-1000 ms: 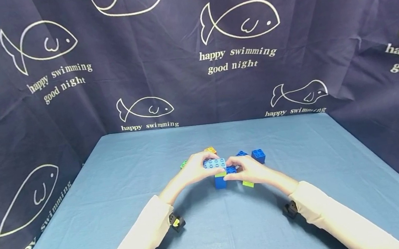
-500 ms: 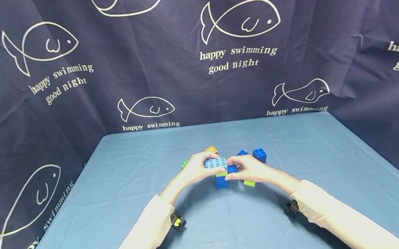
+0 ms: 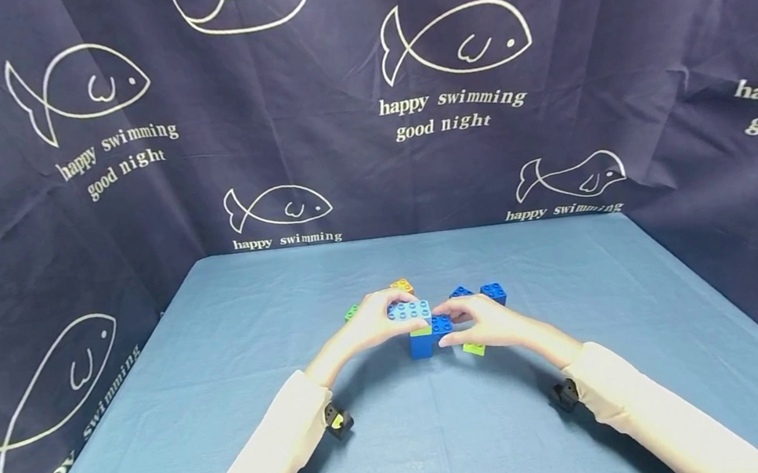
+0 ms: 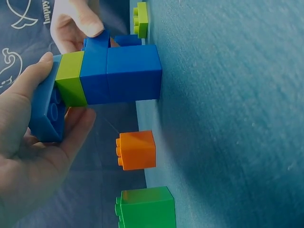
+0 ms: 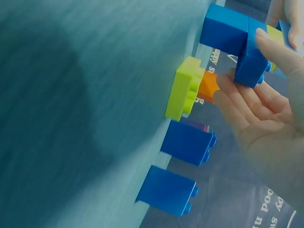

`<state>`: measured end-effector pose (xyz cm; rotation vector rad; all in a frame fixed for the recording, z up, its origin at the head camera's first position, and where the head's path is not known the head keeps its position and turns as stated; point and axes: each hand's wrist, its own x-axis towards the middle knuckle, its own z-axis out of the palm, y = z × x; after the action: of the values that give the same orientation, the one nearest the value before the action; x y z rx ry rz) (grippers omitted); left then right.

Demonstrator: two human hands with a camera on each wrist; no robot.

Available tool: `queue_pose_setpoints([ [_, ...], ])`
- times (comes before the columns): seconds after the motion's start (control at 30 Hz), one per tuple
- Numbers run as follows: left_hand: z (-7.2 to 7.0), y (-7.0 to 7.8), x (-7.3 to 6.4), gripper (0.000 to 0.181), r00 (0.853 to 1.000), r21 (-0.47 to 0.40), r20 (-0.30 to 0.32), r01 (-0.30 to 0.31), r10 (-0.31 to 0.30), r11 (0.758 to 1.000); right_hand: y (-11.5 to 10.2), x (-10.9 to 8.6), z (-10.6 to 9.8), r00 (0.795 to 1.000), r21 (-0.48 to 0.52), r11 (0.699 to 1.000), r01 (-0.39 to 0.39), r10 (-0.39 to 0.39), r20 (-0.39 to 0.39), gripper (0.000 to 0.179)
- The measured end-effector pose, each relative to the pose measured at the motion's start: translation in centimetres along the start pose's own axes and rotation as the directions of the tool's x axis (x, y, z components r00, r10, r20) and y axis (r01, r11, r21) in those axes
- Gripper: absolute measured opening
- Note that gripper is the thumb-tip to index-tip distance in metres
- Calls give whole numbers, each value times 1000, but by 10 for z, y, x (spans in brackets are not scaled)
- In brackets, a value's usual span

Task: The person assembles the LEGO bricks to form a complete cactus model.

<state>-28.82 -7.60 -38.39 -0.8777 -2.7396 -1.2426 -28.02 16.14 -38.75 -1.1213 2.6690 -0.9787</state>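
A small tower of toy building bricks stands at mid-table. My left hand (image 3: 370, 323) grips the light blue brick (image 3: 408, 310) on top, thumb on the near side and fingers behind. Under that sits a lime green brick (image 4: 71, 78), then a long blue brick (image 5: 251, 54) that juts out to the right, then a blue block (image 4: 135, 72) at the bottom. Around the jutting end my right hand (image 3: 485, 322) is spread, with thumb and fingers apart on either side; the thumb tip overlaps the brick's edge in the right wrist view.
Behind the left hand are an orange brick (image 4: 137, 150) and a green brick (image 4: 147, 206). A flat lime brick (image 5: 183, 90) lies near the right hand. Two more blue blocks, one farther (image 5: 187, 141) and one nearer (image 5: 168, 190), stand beyond it.
My right hand has slid a little to the right along the jutting blue brick and its fingers have spread, uncovering more studs. The left hand and tower hold their place.
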Motion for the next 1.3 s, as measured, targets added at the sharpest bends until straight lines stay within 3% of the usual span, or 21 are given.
queue_pose_setpoints([
  [0.33,-2,-1,0,38,1000,5,-7,-15,15,1000,7,-11,-8,998,6,999,-40,40,57,52],
  [0.77,-1,-3,0,38,1000,12,14,-16,16,1000,17,-21,-11,993,-14,1000,-20,22,117,42],
  [1.0,0,-2,0,38,1000,0,22,-15,15,1000,20,-26,-8,994,-19,999,26,-24,109,39],
  [1.3,0,-2,0,37,1000,-2,15,-26,26,1000,18,-26,-8,992,-76,997,19,-9,124,37],
])
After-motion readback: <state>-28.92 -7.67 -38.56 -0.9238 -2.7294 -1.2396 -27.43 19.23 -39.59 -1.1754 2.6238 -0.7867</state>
